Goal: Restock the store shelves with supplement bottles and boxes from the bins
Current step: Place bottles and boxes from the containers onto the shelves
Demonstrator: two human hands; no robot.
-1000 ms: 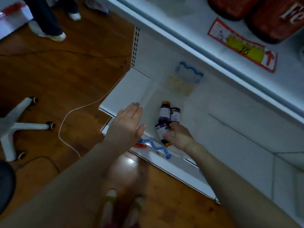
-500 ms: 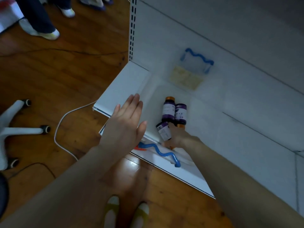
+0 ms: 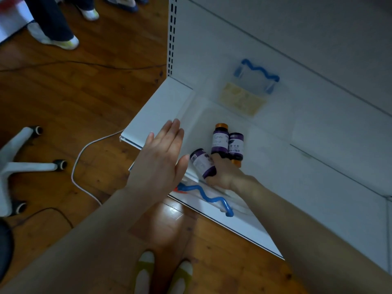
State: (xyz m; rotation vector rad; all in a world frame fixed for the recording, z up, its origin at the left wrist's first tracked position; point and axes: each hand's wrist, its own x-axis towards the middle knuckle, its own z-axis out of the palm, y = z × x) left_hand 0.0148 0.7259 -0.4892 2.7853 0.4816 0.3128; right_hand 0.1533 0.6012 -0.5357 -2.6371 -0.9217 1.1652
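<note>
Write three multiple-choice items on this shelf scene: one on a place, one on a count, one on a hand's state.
1. Where are the purple-labelled bottles?
A. on the wooden floor
B. in the clear bin on the shelf
C. on the chair base

2. How many such bottles show?
A. one
B. five
C. three

3. How is the left hand?
A. flat, fingers straight, holding nothing
B. gripping a bottle
C. clenched in a fist

Key: 1 B, the bin's walls surround them; 2 C, two lie side by side, plus the tilted bottle that the right hand grips; 3 A, it hovers open over the bin's left edge.
</note>
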